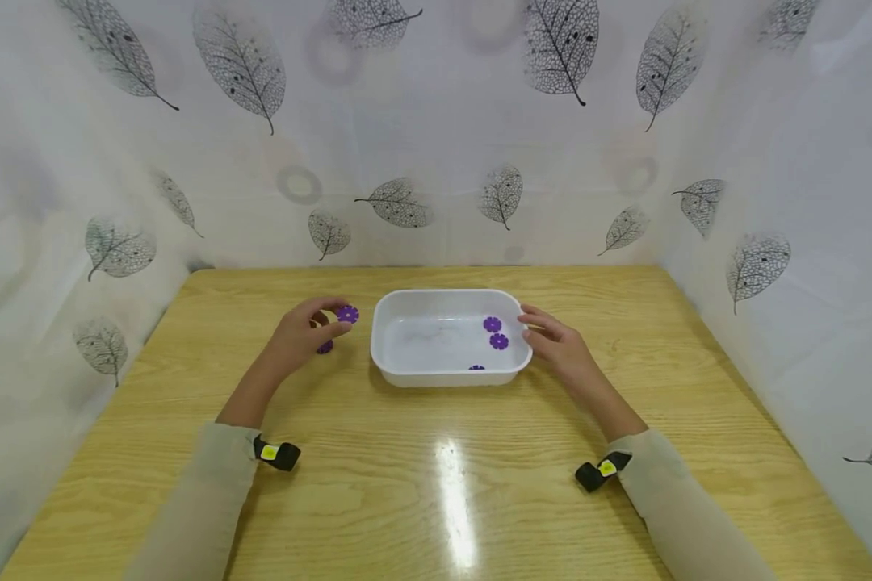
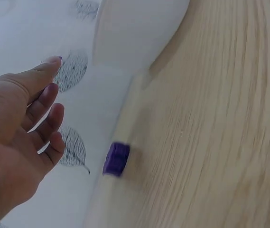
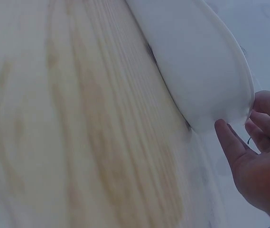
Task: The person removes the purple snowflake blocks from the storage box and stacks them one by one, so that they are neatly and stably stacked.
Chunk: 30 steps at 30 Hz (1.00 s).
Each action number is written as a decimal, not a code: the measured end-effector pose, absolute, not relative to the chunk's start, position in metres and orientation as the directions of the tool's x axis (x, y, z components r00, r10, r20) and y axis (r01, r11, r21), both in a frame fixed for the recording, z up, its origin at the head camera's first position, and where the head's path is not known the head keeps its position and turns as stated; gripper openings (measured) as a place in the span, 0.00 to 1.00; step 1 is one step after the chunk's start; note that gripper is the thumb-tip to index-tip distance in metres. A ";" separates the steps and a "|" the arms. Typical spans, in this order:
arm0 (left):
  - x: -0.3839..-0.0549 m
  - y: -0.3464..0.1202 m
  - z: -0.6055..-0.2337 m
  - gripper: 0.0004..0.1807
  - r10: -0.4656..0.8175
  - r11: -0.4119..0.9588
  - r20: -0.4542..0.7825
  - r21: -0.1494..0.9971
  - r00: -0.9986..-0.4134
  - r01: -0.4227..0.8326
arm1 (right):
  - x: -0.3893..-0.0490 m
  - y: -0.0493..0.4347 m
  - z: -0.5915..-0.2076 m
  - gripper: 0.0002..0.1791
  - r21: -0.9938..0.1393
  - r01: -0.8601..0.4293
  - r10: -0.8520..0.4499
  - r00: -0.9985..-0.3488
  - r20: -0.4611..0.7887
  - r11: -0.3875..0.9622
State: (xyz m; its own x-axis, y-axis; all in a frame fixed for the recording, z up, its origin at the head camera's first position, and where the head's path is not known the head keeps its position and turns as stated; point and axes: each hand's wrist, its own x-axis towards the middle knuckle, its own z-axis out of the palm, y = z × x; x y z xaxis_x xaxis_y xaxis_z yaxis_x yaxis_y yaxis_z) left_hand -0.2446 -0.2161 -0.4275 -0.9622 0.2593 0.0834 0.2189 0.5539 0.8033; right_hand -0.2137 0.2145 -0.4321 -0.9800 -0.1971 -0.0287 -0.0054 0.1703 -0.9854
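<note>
Between the thumb and fingers of my left hand (image 1: pixel 298 335) is a purple flower-shaped disc (image 1: pixel 348 314), pinched just left of a white plastic tub (image 1: pixel 446 378). The left wrist view hides most of that disc behind the thumb. Under this hand, a second purple piece (image 2: pixel 116 159) lies on the table, partly covered in the head view. My right hand (image 1: pixel 563 349) grips the tub's right end, fingers at the rim and thumb against the outer wall. Inside the tub lie two purple flower discs (image 1: pixel 496 332) at the right and another (image 1: pixel 476 368), partly hidden by the front wall.
The tub stands on a light wooden table (image 1: pixel 378 484). A white curtain (image 1: pixel 436 129) with leaf prints hangs behind the table and along both sides. Each wrist wears a black strap with a small camera (image 1: pixel 286 457).
</note>
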 end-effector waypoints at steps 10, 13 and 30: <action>-0.249 -0.258 -0.446 0.29 0.235 0.621 0.020 0.766 -0.972 0.166 | -0.225 0.222 -0.454 0.27 -0.988 -0.014 -0.200 -0.980 -0.017 0.152; -0.250 -0.264 -0.451 0.27 0.249 0.635 -0.010 0.757 -0.968 0.155 | -0.227 0.223 -0.457 0.27 -0.985 -0.037 -0.196 -0.981 0.003 0.170; -0.249 -0.269 -0.462 0.22 0.324 0.642 -0.033 0.742 -0.946 0.194 | -0.226 0.222 -0.457 0.27 -0.983 -0.045 -0.198 -0.980 0.009 0.180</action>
